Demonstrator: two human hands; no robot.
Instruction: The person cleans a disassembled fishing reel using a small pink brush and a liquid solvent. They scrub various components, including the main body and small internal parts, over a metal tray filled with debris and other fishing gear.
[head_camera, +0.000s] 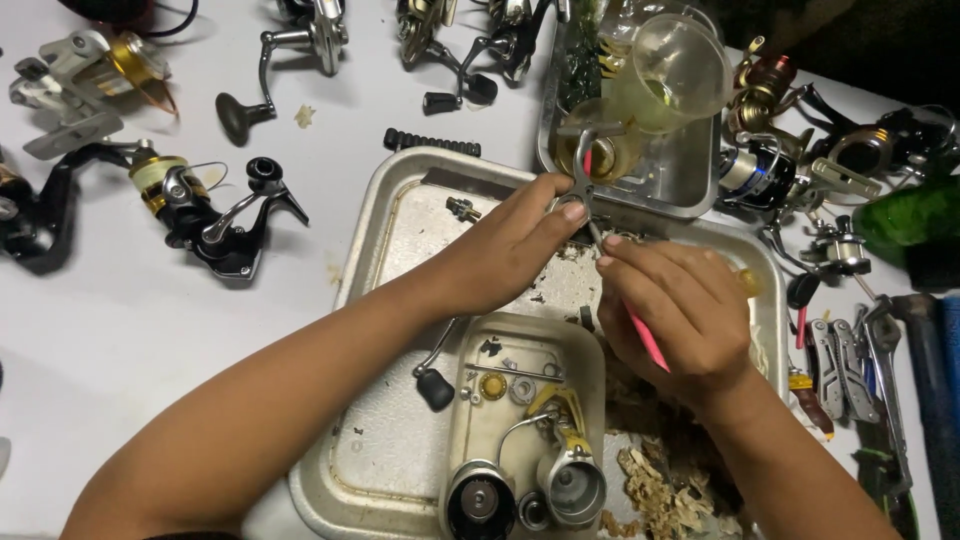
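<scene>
My left hand (500, 245) pinches a small silver metal reel part (582, 175) with a round loop, holding it upright above a large metal tray (400, 215). My right hand (680, 310) grips a thin pink-handled tool (648, 342), maybe a brush, its tip touching the lower end of the part. Just behind the part sits a small container of yellowish liquid (615, 150).
A smaller metal tray (470, 420) near me holds reel parts, a spool and washers. A clear plastic cup (675, 70) stands in a far tray. Several fishing reels (200, 205) lie on the white table at left and back. Pliers and tools (850, 365) lie at right.
</scene>
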